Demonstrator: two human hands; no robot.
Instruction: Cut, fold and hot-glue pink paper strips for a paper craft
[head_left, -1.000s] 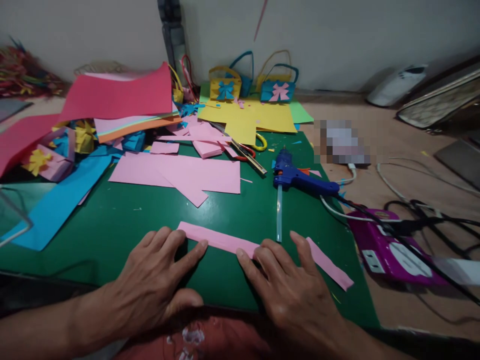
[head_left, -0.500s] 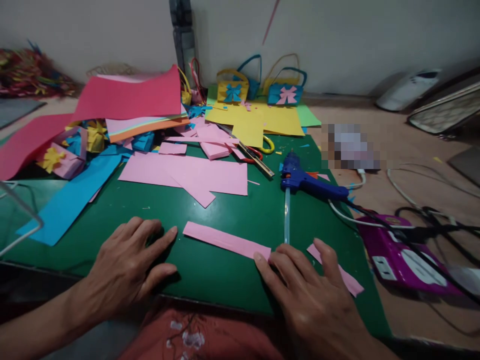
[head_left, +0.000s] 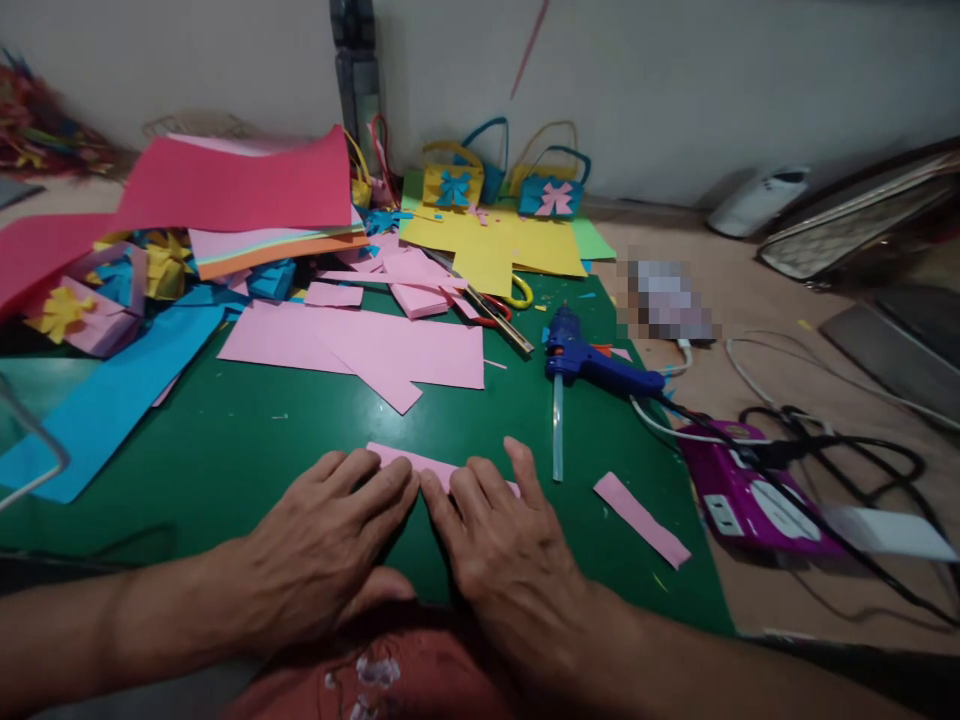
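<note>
A folded strip of pink paper (head_left: 426, 463) lies on the green board near its front edge, partly covered by my fingers. My left hand (head_left: 334, 545) rests over its left part, fingers stretched out and pressing down, thumb apart. My right hand (head_left: 510, 560) lies on the strip's right part, index fingertip beside the left fingers, one finger raised. Neither hand is wrapped round anything. A second, short pink strip (head_left: 641, 520) is on the board to the right. Beyond the hands lies a larger sheet of pink paper (head_left: 300, 335) with a pink piece across it.
A blue glue gun (head_left: 600, 368) with a clear glue stick stands right of centre, its cord crossing a purple power strip (head_left: 757, 490). Scissors (head_left: 521, 290) and a cutter knife (head_left: 499, 322) lie behind. Small paper bags (head_left: 551, 197) and coloured sheets (head_left: 240, 185) fill the back.
My left hand has moved right onto the folded pink strip. My right hand has slid left along it, away from the short strip. The view has shifted slightly to the right.
</note>
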